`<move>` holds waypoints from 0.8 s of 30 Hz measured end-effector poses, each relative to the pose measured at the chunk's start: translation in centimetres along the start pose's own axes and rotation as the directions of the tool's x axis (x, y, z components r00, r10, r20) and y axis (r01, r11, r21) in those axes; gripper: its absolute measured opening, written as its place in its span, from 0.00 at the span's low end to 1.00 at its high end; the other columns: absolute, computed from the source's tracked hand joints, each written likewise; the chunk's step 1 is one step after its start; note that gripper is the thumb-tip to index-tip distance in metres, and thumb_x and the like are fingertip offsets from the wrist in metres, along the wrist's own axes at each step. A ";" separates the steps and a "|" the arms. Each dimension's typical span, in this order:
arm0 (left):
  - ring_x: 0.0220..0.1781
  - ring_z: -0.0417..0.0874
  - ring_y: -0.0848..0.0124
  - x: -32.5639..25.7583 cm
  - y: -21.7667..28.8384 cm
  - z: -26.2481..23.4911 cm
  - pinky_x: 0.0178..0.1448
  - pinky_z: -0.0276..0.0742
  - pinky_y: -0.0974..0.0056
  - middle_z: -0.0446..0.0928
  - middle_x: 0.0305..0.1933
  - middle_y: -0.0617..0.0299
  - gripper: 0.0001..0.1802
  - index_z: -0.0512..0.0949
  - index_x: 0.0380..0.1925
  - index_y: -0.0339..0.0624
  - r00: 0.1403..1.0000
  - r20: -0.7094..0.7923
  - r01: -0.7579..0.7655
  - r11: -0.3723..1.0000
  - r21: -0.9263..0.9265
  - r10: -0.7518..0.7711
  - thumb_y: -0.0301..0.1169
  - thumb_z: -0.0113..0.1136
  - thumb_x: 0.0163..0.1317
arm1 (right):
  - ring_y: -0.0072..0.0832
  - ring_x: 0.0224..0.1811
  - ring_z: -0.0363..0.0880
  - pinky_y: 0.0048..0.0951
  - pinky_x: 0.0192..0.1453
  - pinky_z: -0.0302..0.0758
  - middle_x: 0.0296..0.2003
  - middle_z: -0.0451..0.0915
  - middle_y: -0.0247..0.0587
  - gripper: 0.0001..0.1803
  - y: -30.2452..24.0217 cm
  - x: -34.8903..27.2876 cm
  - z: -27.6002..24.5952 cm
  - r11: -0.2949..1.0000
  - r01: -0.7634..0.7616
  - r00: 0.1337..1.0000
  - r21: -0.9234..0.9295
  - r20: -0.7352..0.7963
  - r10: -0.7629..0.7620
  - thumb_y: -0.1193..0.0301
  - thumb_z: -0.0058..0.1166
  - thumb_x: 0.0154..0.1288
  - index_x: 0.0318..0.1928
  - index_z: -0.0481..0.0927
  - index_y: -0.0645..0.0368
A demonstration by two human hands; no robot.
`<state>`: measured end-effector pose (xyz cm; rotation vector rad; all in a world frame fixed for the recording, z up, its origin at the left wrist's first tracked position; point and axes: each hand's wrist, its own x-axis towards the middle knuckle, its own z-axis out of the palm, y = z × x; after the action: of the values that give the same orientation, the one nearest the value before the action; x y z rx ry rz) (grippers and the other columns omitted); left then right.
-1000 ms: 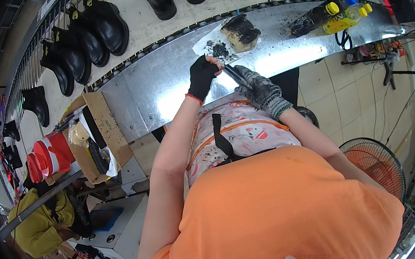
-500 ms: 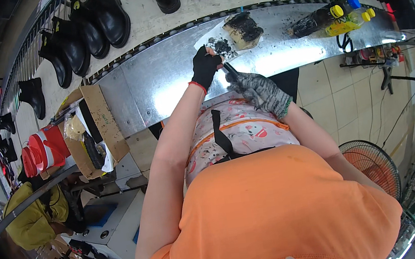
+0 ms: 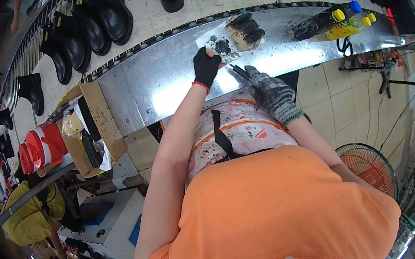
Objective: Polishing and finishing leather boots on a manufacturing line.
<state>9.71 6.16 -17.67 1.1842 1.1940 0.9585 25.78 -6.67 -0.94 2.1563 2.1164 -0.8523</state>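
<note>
My left hand (image 3: 207, 68), in a black glove with bare fingertips, is over the metal bench by the near left edge of a white sheet (image 3: 204, 40). Its fingers are bent together; what they pinch, if anything, is too small to make out. My right hand (image 3: 269, 93), in a grey knitted glove, grips a slim dark tool (image 3: 240, 71) whose tip points toward my left fingers. The tool's kind cannot be made out. Black crumbs (image 3: 220, 45) lie on the sheet, beside a pale block-like pad (image 3: 245, 32) smeared with black.
Black boots (image 3: 111, 16) stand along the conveyor beyond the metal bench (image 3: 169, 72). Bottles with yellow and blue caps (image 3: 339, 20) lie at the right. A cardboard box (image 3: 107, 123) and red buckets (image 3: 44, 147) are on the left. A fan (image 3: 370, 164) stands at lower right.
My right hand has shifted right, a little away from my left hand, and the tool has moved with it. My left hand has barely moved. Another person's hand now shows at the upper left.
</note>
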 end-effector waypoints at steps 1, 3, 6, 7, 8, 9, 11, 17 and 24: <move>0.20 0.74 0.70 0.5 -0.2 -0.3 0.25 0.72 0.65 0.69 0.18 0.61 0.15 0.66 0.19 0.41 0.997 -0.060 -0.047 0.998 0.028 0.049 0.27 0.67 0.42 | 0.42 0.49 0.76 0.39 0.52 0.74 0.53 0.74 0.50 0.28 0.1 -0.7 -0.4 1.000 -0.014 1.000 0.008 0.003 0.014 0.65 0.46 0.63 0.64 0.62 0.55; 0.23 0.75 0.70 1.2 -1.0 -2.5 0.30 0.73 0.65 0.72 0.20 0.61 0.13 0.68 0.20 0.40 1.000 -0.017 0.006 0.997 0.072 -0.004 0.26 0.66 0.42 | 0.42 0.48 0.77 0.39 0.50 0.75 0.52 0.74 0.52 0.28 0.6 -1.4 0.6 0.993 0.121 0.985 -0.004 -0.126 -0.121 0.65 0.46 0.63 0.64 0.63 0.55; 0.26 0.77 0.70 -0.5 4.8 -0.3 0.33 0.74 0.65 0.74 0.22 0.62 0.10 0.70 0.22 0.41 0.955 0.135 0.282 0.949 -0.138 -0.264 0.25 0.64 0.44 | 0.42 0.39 0.80 0.40 0.42 0.77 0.46 0.77 0.50 0.31 1.2 -2.0 -0.8 0.998 0.051 0.968 0.023 -0.245 -0.044 0.63 0.50 0.60 0.64 0.62 0.52; 0.28 0.78 0.71 -0.9 4.2 -1.3 0.35 0.74 0.66 0.75 0.23 0.62 0.08 0.72 0.23 0.41 0.990 0.019 0.140 0.990 0.017 -0.140 0.25 0.63 0.46 | 0.42 0.39 0.80 0.40 0.42 0.77 0.46 0.77 0.50 0.31 0.7 -1.9 -0.7 0.998 0.064 0.968 0.025 -0.246 -0.056 0.63 0.50 0.60 0.64 0.62 0.52; 0.29 0.79 0.72 -1.3 3.7 -2.2 0.36 0.75 0.66 0.76 0.24 0.63 0.06 0.73 0.24 0.41 0.997 -0.076 0.011 0.982 0.189 0.004 0.26 0.62 0.48 | 0.43 0.40 0.79 0.40 0.42 0.77 0.46 0.77 0.51 0.31 0.2 -1.8 -0.6 0.992 0.115 0.956 0.061 -0.277 -0.094 0.63 0.51 0.60 0.64 0.62 0.52; 0.31 0.80 0.74 -1.9 4.9 -2.0 0.36 0.74 0.67 0.78 0.25 0.63 0.05 0.76 0.29 0.42 0.973 -0.134 -0.146 0.950 0.277 0.188 0.27 0.61 0.51 | 0.44 0.40 0.79 0.40 0.43 0.76 0.46 0.77 0.52 0.31 0.1 -1.8 -0.7 0.984 0.150 0.943 0.092 -0.314 -0.114 0.64 0.51 0.60 0.64 0.61 0.52; 0.32 0.79 0.75 -3.0 7.2 -2.0 0.36 0.74 0.68 0.79 0.29 0.64 0.07 0.78 0.36 0.42 0.962 -0.077 -0.241 0.947 0.214 0.262 0.30 0.58 0.58 | 0.45 0.41 0.79 0.39 0.43 0.76 0.46 0.77 0.53 0.30 -0.8 -1.5 -1.2 0.975 0.151 0.945 0.164 -0.314 -0.094 0.67 0.51 0.61 0.64 0.62 0.54; 0.35 0.76 0.74 -6.0 14.9 -2.5 0.41 0.73 0.70 0.77 0.37 0.60 0.17 0.76 0.45 0.35 0.893 0.448 0.268 0.838 -0.476 -0.031 0.38 0.51 0.66 | 0.23 0.27 0.77 0.22 0.28 0.74 0.36 0.78 0.41 0.29 -2.3 -1.5 -3.2 0.280 -0.045 0.983 0.959 0.092 -0.157 0.66 0.52 0.64 0.64 0.62 0.58; 0.30 0.72 0.74 -6.3 14.4 -3.5 0.37 0.70 0.71 0.76 0.33 0.60 0.13 0.74 0.32 0.37 0.929 0.358 0.148 0.798 -0.584 0.090 0.37 0.57 0.63 | 0.13 0.14 0.65 0.14 0.15 0.63 0.31 0.76 0.37 0.29 -3.5 -0.9 -3.1 -0.096 -0.247 0.922 0.964 0.204 -0.328 0.63 0.52 0.65 0.64 0.63 0.58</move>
<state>6.03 2.89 -2.37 0.7691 0.5268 0.9415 23.73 -6.04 3.30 1.5719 1.0839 -3.4364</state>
